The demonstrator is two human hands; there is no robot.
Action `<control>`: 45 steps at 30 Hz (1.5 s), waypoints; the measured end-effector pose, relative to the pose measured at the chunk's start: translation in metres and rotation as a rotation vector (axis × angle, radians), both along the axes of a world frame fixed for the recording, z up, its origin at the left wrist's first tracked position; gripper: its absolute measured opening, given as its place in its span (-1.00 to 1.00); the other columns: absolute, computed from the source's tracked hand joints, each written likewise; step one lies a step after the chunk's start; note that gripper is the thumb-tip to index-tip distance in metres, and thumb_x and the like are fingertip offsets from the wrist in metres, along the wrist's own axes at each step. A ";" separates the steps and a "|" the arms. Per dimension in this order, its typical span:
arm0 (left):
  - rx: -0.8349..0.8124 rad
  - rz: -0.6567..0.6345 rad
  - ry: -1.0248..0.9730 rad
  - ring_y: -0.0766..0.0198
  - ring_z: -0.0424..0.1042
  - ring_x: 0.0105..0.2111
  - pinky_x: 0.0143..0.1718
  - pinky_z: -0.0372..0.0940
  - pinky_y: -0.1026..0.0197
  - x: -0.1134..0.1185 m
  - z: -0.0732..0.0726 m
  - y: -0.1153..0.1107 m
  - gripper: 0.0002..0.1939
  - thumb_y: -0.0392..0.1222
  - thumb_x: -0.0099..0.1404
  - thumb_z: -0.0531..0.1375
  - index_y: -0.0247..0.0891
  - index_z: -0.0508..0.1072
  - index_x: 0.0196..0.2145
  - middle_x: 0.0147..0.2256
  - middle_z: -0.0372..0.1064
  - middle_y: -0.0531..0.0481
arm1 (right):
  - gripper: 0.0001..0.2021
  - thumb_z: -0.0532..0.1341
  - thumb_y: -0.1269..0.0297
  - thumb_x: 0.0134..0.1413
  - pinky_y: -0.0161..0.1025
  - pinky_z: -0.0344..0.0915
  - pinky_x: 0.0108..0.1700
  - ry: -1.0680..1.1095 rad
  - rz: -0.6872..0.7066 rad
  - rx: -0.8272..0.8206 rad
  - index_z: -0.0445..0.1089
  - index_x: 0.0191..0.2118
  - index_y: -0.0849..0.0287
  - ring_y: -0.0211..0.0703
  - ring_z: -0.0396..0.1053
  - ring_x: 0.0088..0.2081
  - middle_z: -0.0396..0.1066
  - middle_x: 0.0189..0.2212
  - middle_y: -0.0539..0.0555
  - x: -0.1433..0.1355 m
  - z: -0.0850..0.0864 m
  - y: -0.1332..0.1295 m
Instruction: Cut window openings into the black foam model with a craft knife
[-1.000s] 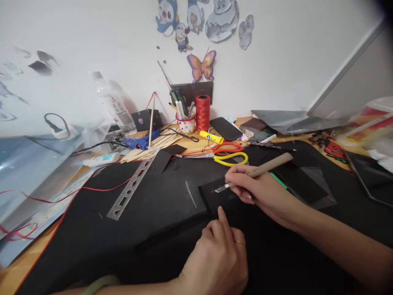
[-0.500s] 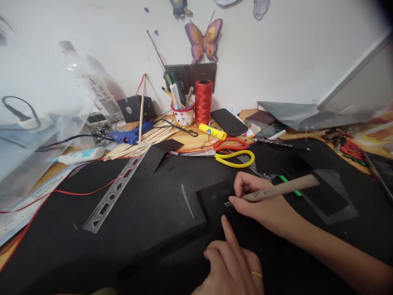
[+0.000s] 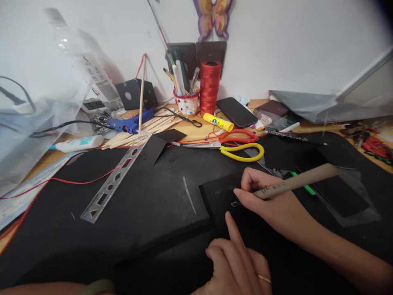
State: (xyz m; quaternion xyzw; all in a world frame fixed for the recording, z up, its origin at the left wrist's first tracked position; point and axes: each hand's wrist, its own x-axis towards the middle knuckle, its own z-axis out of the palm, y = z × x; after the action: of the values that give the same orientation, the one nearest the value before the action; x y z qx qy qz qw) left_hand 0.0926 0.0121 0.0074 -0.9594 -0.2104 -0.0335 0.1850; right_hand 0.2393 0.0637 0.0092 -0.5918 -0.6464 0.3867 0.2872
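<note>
My right hand [image 3: 273,205] is closed round the thick greyish-brown handle of a craft knife [image 3: 302,179]. Its short flat blade points left, low over a black card [image 3: 216,188] with faint marks on it. Below the blade lies my left hand [image 3: 235,262], a yellow ring on one finger. Its index finger stretches forward onto the black surface, the others bent, with nothing held. To the left, a pale line shows on a larger black sheet [image 3: 166,196]. Scissors [image 3: 241,149] with red and yellow handles lie beyond my right hand.
A clear stencil ruler [image 3: 106,194] lies at left. Behind are a blue glue gun [image 3: 132,122], wooden sticks [image 3: 123,140], a pen cup [image 3: 187,102], a red thread spool [image 3: 210,88], a glue stick [image 3: 217,122] and a phone [image 3: 236,112]. A green strip [image 3: 303,184] lies right.
The view has tilted down and shifted slightly, so the background sits higher. My right hand keeps its grip on the craft knife near the same part of the card. My left forearm edge now shows bottom left.
</note>
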 end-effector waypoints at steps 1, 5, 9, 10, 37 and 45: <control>0.040 0.006 -0.017 0.37 0.32 -0.71 -0.74 0.19 0.38 0.000 -0.001 -0.001 -0.79 -0.26 0.23 0.06 -0.40 0.39 -0.48 -0.41 0.47 -0.20 | -0.76 0.12 0.29 -0.04 -0.35 -0.10 -0.62 -0.002 -0.002 0.006 0.05 -0.61 0.13 -0.36 -0.05 -0.64 0.02 -0.71 -0.12 0.000 0.000 0.000; 0.207 0.026 -0.107 0.33 0.31 -0.75 -0.78 0.19 0.38 0.000 -0.001 -0.004 -0.76 -0.37 0.18 -0.03 -0.39 0.36 -0.54 -0.49 0.47 -0.20 | -0.77 0.12 0.32 -0.05 -0.35 -0.09 -0.61 0.016 0.022 0.011 0.04 -0.60 0.14 -0.37 -0.06 -0.63 0.01 -0.70 -0.12 -0.001 0.000 0.000; 0.247 0.023 -0.070 0.38 0.25 -0.79 -0.82 0.14 0.41 0.002 0.000 -0.002 -0.77 -0.45 0.09 -0.07 -0.39 0.32 -0.58 -0.46 0.46 -0.24 | -0.81 0.12 0.38 -0.08 -0.36 -0.11 -0.62 0.036 0.060 -0.022 0.05 -0.56 0.13 -0.39 -0.07 -0.63 0.02 -0.69 -0.14 0.002 0.001 0.001; 0.247 0.019 -0.058 0.37 0.24 -0.79 -0.82 0.13 0.41 0.002 0.000 -0.001 -0.78 -0.45 0.09 -0.07 -0.39 0.32 -0.58 -0.45 0.46 -0.26 | -0.81 0.12 0.40 -0.10 -0.36 -0.11 -0.62 0.029 0.065 -0.024 0.05 -0.56 0.13 -0.39 -0.07 -0.63 0.02 -0.68 -0.14 0.002 0.001 0.002; 0.255 -0.040 -0.047 0.38 0.33 -0.71 -0.75 0.18 0.45 -0.004 0.003 0.004 -0.72 -0.44 0.19 -0.09 -0.34 0.35 -0.53 -0.44 0.48 -0.11 | -0.75 0.07 0.32 0.01 -0.33 -0.03 -0.58 -0.059 0.118 0.059 -0.03 -0.57 0.13 -0.34 -0.04 -0.59 0.03 -0.63 -0.11 0.007 -0.004 0.005; 0.234 -0.040 -0.057 0.39 0.35 -0.71 -0.75 0.20 0.48 -0.005 0.006 0.004 -0.69 -0.46 0.19 -0.10 -0.33 0.36 -0.54 -0.47 0.48 -0.03 | -0.76 0.07 0.35 -0.01 -0.34 -0.01 -0.57 -0.072 0.129 0.052 -0.04 -0.58 0.13 -0.35 -0.02 -0.58 0.05 -0.62 -0.11 0.005 -0.002 0.006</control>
State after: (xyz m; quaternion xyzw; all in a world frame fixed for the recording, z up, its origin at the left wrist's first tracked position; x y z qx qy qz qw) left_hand 0.0881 0.0160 0.0130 -0.9339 -0.1910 -0.0889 0.2887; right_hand 0.2446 0.0692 0.0070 -0.5548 -0.7028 0.3659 0.2539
